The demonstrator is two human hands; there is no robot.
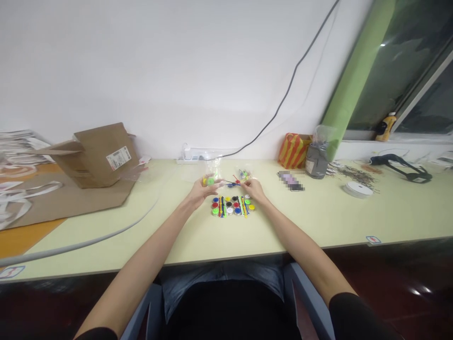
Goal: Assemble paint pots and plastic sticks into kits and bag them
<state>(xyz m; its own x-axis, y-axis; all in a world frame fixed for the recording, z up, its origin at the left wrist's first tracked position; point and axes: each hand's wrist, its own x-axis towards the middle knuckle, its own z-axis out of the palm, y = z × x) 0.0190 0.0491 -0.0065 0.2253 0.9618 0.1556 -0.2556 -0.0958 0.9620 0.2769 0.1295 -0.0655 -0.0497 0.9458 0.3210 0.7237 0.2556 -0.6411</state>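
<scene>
My left hand (202, 191) is closed around a clear plastic bag (213, 166), with yellow and green round pieces showing at its fingers. My right hand (253, 189) pinches thin coloured plastic sticks (233, 183), partly hidden by the fingertips. Just below both hands, round coloured discs (230, 210) lie in short rows, in red, blue, green, yellow, black and white. Two bundles of slim coloured sticks (243, 207) lie upright among them. Behind my right hand is another clear bag (245, 171) with small coloured pieces.
An open cardboard box (101, 158) stands at left on flat cardboard. A power strip (193, 156) sits by the wall, its dark cable rising right. On the right are a phone (290, 181), a striped bag (294, 151), a grey container (316, 161) and a white ribbon roll (358, 190).
</scene>
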